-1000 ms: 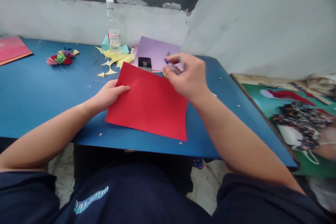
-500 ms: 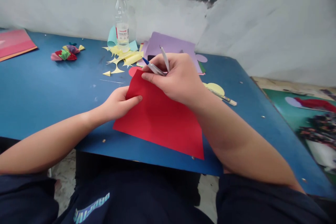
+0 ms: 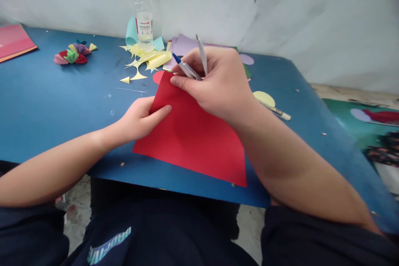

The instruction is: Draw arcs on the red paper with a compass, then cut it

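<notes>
A sheet of red paper [image 3: 193, 145] lies over the front edge of the blue table, its upper left part raised. My left hand [image 3: 141, 118] is closed on its left edge, thumb on top and the other fingers hidden underneath. My right hand [image 3: 218, 81] pinches the top corner between thumb and fingers and also holds a compass-like tool [image 3: 202, 56] and a pen with a blue tip [image 3: 187, 68], both pointing up to the left. Behind the sheet's top corner, a red round piece [image 3: 158, 77] is partly covered.
On the blue table [image 3: 77, 104] stand a clear bottle [image 3: 144, 25] and yellow paper scraps [image 3: 158, 59]. Purple paper [image 3: 183, 43] lies behind my right hand, a colourful paper flower [image 3: 73, 55] and pink sheets [image 3: 15, 41] to the left, a yellow oval [image 3: 264, 98] and a cutter [image 3: 280, 113] to the right.
The view has tilted down slightly, so the table's items appear higher. My right hand sits a little further right in the picture; both hands keep their hold on the red paper.
</notes>
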A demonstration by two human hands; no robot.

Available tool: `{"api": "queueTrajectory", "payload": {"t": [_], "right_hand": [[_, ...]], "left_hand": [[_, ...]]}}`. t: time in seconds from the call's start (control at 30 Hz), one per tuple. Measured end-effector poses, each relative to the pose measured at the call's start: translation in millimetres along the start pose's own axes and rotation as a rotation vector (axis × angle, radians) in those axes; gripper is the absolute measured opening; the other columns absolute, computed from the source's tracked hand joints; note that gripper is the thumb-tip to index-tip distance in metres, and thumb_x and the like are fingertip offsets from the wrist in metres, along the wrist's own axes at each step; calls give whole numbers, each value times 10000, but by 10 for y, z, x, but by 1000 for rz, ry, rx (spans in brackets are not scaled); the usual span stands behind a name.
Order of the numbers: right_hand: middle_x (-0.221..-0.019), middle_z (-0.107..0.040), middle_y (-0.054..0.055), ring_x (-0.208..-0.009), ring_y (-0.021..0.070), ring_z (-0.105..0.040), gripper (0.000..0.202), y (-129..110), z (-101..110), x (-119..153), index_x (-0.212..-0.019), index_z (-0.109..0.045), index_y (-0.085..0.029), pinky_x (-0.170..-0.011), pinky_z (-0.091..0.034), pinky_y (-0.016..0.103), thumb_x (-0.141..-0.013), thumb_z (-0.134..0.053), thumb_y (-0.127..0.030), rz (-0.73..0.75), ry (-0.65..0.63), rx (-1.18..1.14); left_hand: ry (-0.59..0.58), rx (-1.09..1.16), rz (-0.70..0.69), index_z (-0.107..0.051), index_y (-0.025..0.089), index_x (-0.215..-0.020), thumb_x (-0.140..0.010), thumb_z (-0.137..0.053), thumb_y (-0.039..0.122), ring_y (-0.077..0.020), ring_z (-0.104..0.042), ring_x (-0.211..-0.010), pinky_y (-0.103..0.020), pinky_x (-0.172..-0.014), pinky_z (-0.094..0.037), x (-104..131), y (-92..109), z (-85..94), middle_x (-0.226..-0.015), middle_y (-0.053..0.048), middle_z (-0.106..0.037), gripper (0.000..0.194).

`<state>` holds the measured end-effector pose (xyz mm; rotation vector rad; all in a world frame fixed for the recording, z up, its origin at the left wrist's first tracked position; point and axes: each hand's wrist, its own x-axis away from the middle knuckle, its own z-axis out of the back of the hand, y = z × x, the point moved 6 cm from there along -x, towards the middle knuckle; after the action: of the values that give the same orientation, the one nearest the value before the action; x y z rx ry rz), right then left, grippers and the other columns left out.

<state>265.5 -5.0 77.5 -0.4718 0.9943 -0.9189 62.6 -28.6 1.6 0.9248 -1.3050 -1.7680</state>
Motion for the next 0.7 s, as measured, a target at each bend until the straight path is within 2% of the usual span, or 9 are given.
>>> {"api": "queueTrajectory", "payload": {"t": [0.23, 0.43, 0.6, 0.7], "right_hand": [[-928, -801, 15, -919, 240, -784, 311, -41, 9, 6, -993, -814, -264, -943, -744, 448, -1072, -983, -513, -8, 12, 21], [-951, -811, 26, -1002, 262, -818, 346, -54, 19, 15, -1010, -815, -265, -982, -746, 455, -1063, -995, -555, -5, 4, -21], [-957, -840, 27, -965, 258, -821, 266, -98, 21, 9, -997, -827, -259, -967, -724, 446, -1052, -991, -461, -38, 3, -5], [-971, -866, 41, -963, 286, -822, 244, -139, 10, 15, -989, -832, -278, -942, -711, 462, -1034, -1002, -447, -84, -6, 47]], "left_hand": [[9, 49, 31, -944, 215, -1162, -1047, -968, 729, -347, -905, -1017, -428, -833, -714, 11, 1, 2, -1087, -87, -977, 527], [9, 40, 18, -954, 229, -1196, -1042, -981, 691, -347, -910, -1047, -436, -850, -718, 20, -4, 8, -1206, -87, -997, 488], [11, -2, 12, -944, 209, -1217, -1056, -950, 692, -335, -906, -1028, -420, -831, -714, 27, 7, 14, -1228, -101, -996, 508], [11, -48, -1, -920, 196, -1173, -1084, -917, 658, -301, -876, -991, -386, -813, -696, 32, 55, 17, -1205, -95, -989, 471]]}}
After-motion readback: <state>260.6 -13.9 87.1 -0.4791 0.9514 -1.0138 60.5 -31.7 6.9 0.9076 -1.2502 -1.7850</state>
